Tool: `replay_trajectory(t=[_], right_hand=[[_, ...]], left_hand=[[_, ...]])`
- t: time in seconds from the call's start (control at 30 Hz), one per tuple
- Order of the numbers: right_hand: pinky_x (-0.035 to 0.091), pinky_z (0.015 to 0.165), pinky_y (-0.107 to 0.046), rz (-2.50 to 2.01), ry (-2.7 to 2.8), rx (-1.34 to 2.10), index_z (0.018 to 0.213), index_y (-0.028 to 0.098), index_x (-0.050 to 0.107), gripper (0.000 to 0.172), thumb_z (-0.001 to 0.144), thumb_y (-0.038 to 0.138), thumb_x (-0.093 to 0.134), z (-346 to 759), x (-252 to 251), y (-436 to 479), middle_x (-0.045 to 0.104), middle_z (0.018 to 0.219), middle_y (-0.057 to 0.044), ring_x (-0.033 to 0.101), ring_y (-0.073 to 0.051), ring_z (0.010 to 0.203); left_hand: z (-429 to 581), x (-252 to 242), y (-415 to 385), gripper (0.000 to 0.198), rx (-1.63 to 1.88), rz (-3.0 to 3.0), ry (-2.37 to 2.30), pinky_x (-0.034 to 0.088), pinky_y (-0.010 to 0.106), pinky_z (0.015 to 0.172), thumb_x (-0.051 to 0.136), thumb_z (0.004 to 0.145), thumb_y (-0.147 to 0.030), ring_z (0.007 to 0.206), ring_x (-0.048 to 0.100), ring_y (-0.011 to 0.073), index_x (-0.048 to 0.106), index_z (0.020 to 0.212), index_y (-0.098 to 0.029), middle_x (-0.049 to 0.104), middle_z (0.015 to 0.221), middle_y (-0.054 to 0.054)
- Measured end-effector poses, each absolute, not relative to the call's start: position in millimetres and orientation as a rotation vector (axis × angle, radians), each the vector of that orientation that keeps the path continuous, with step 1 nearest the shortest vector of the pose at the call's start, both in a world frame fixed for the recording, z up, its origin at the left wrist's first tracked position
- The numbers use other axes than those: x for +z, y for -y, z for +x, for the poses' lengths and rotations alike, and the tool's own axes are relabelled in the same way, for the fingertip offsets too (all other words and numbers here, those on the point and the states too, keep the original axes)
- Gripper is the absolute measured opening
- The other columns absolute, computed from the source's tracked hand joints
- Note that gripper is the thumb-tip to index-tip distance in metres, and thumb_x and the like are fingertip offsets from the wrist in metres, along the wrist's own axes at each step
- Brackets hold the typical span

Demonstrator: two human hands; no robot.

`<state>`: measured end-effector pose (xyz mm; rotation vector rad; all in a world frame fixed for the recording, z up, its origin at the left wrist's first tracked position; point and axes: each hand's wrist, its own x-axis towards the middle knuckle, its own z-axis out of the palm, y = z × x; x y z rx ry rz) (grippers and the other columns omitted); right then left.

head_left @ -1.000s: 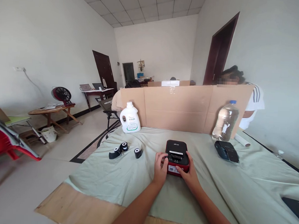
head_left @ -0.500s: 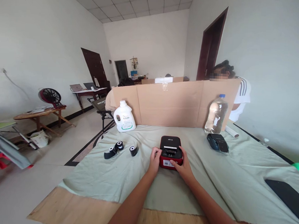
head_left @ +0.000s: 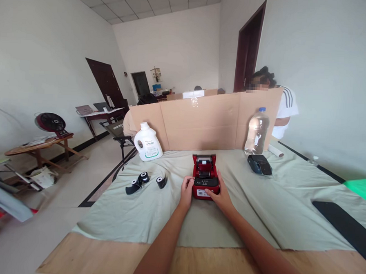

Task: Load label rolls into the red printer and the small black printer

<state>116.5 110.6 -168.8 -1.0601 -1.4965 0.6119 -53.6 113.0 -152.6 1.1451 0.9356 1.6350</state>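
A red and black label printer [head_left: 205,192] stands on the green cloth in front of me, its lid [head_left: 204,162] raised at the back so the red inside shows. My left hand [head_left: 186,190] grips its left side, fingers bent against the casing. On the right side, my right hand [head_left: 221,196] is wrapped round the corner, with the thumb across the front label. To the left lie black ribbon rolls with white cores: one roll [head_left: 161,182] by itself, and another roll [head_left: 143,177] beside a strip of loose black ribbon [head_left: 133,187].
A white jug [head_left: 148,143] and a large water bottle [head_left: 257,132] stand before a cardboard screen [head_left: 202,123]. A small dark device [head_left: 259,164] sits right of the printer, and a black flat object [head_left: 344,227] lies far right. A person [head_left: 287,105] is behind the screen.
The printer's lid has gone from closed to raised, exposing the inside. Both hands stay on the printer's sides. The whole view has shifted slightly.
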Motion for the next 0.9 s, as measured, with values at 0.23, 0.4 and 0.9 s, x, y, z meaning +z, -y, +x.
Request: replay_trajectory(t=[0.23, 0.4, 0.9], right_hand=[[0.035, 0.117, -0.046, -1.063, 1.458, 0.608, 0.143, 0.025, 0.050, 0.058, 0.092, 0.053, 0.051, 128.3, -155.6, -109.7, 0.047, 0.152, -0.009, 0.044, -0.027, 0.140], [0.045, 0.104, -0.042, -1.342, 1.673, 0.580, 0.120, 0.020, 0.068, 0.041, 0.097, 0.039, 0.040, 140.6, -106.3, -145.8, 0.070, 0.123, -0.009, 0.061, -0.025, 0.116], [0.043, 0.093, -0.041, -1.722, 1.731, 0.502, 0.098, 0.021, 0.058, 0.024, 0.095, 0.037, 0.040, 97.0, -72.4, -158.9, 0.073, 0.099, -0.007, 0.060, -0.025, 0.105]], left_hand=[[-53.3, -149.8, -113.3, 0.031, 1.642, 1.150, -0.928, 0.047, 0.026, 0.076, 0.064, 0.084, -0.050, 0.081, 0.056, 0.0149, 0.062, 0.089, -0.020, 0.061, 0.087, 0.001], [-54.1, -154.2, -117.2, 0.031, 1.648, 1.178, -0.933, 0.048, 0.026, 0.076, 0.063, 0.085, -0.050, 0.083, 0.057, 0.0159, 0.062, 0.090, -0.019, 0.061, 0.087, 0.002], [-57.7, -157.6, -118.6, 0.036, 1.595, 1.209, -0.921, 0.047, 0.026, 0.076, 0.058, 0.087, -0.054, 0.082, 0.055, 0.0159, 0.061, 0.095, -0.020, 0.059, 0.087, 0.002]])
